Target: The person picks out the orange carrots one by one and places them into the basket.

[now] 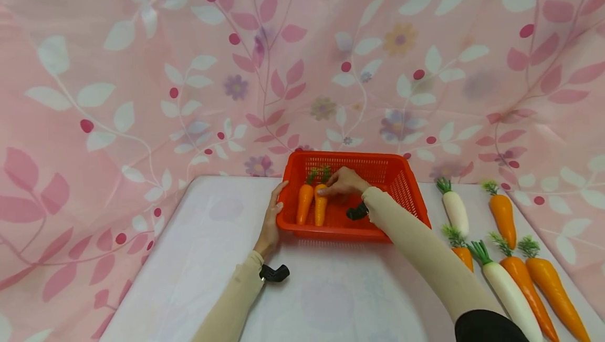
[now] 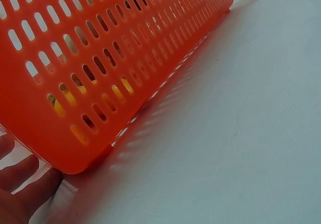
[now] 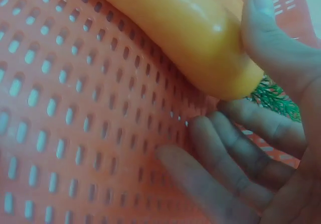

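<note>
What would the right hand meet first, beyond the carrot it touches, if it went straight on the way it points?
Pointing left, the right hand would probably meet the leftmost carrot in the red basket, just beyond the touched carrot; depth is unclear.

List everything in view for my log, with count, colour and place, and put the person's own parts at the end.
basket: one, red, on the table
carrots in the basket: two, orange with green tops, side by side toward its left
loose carrots: four, orange with green tops, on the table's right side
radishes: two, white with green tops, among the loose carrots
table: one, whitish, under the basket
patterned cloth: pink with leaves and flowers, behind the table
wrist devices: two, black, one at each wrist
sleeves: two, beige, on the forearms; the right has a black section
left hand: one, at the basket's left side
right hand: one, pinching the right-hand carrot's leafy end
</note>
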Demonstrator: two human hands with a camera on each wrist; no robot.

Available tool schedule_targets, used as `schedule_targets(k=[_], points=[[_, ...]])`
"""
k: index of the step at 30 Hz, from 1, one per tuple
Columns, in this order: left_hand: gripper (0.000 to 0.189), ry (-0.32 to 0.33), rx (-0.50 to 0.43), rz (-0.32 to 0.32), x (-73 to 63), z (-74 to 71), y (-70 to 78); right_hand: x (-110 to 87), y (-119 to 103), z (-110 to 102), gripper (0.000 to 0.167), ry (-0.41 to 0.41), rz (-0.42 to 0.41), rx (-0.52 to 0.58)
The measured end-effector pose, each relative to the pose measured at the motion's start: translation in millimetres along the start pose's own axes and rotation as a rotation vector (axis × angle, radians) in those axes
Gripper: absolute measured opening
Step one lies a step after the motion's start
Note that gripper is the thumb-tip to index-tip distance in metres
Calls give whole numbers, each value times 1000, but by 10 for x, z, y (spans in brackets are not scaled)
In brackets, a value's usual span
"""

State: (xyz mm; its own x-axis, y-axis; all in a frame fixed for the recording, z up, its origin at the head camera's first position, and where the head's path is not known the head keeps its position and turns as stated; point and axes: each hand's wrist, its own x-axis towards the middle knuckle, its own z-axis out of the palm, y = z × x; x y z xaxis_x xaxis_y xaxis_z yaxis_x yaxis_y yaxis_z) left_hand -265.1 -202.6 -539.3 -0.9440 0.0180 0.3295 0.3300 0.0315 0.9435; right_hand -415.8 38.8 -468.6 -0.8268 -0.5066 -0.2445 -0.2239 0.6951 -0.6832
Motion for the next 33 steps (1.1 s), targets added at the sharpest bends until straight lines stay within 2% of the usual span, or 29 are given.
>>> schedule_targets(k=[5,11,15,19,23,26,28,33], points=[[59,1,14,0,11,8,-4,-77,9,-103,59,-2,16,-9],[59,22,44,33,-1,16,-1,-246,79,-364,58,8,26,-34],[58,29,52,45,-8,11,0,-436,69,-659,53,76,3,-18],[58,24,49,43,-12,19,1,-665,127,-1021,51,196,-5,-34],[58,27,51,43,-26,24,-6,-912,296,-1336,55,328,-18,-96],[58,32,51,48,-31,25,-3,-1106,449,-1523,52,425,-20,-210],[58,32,51,50,-27,26,1,-1231,582,-1647,53,469,7,-298],[58,29,53,38,-7,28,13,-1537,1031,-1925,58,463,108,-429]])
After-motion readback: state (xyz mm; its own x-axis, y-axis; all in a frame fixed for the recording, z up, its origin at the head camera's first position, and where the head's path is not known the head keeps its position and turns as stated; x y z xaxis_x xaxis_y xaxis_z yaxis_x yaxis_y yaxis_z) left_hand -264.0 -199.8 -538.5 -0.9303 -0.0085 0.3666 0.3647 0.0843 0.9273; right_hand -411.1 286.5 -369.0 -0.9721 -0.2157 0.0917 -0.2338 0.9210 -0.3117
